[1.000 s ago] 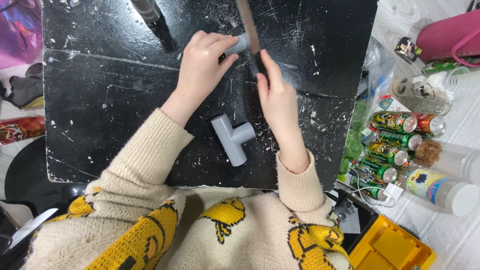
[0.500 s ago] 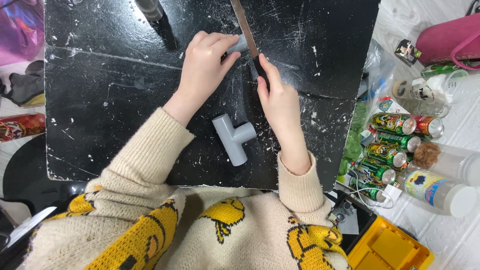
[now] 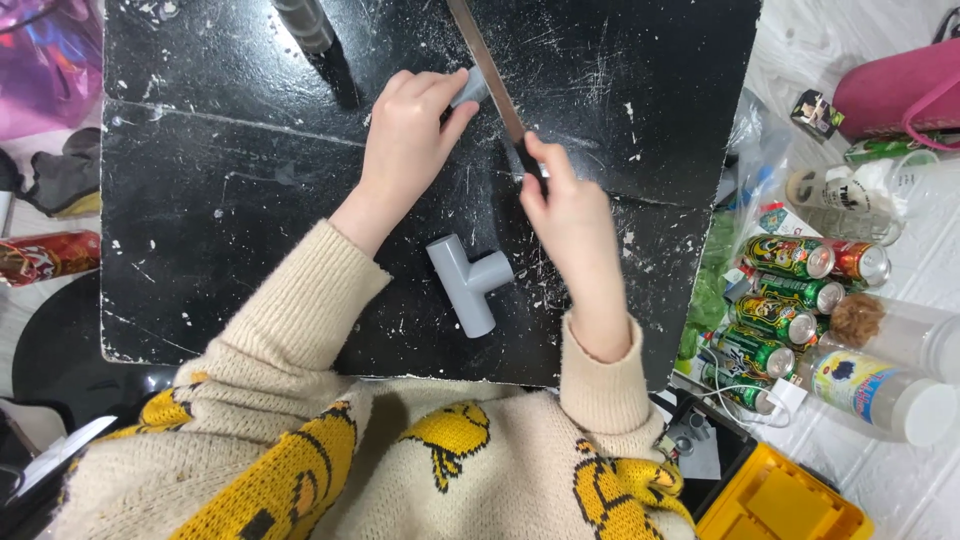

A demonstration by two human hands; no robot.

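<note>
My left hand (image 3: pixel 410 140) grips a short grey pipe piece (image 3: pixel 470 87) and presses it down on the black scratched board (image 3: pixel 220 190). My right hand (image 3: pixel 565 215) holds the dark handle of a saw whose long thin blade (image 3: pixel 485 60) runs up and left across the pipe piece's end. A grey T-shaped pipe fitting (image 3: pixel 468 280) lies loose on the board between my forearms, touched by neither hand.
A grey pipe end (image 3: pixel 303 22) stands at the board's top edge. Several drink cans (image 3: pixel 800 290) and plastic bottles (image 3: pixel 880 390) lie on the white floor at right. A yellow box (image 3: pixel 780 500) is at lower right, a pink bag (image 3: pixel 895 90) at upper right, a red can (image 3: pixel 45 257) at left.
The saw blade and my right hand have slid slightly along the pipe piece. My left hand stays clamped on the pipe. The T fitting has not moved.
</note>
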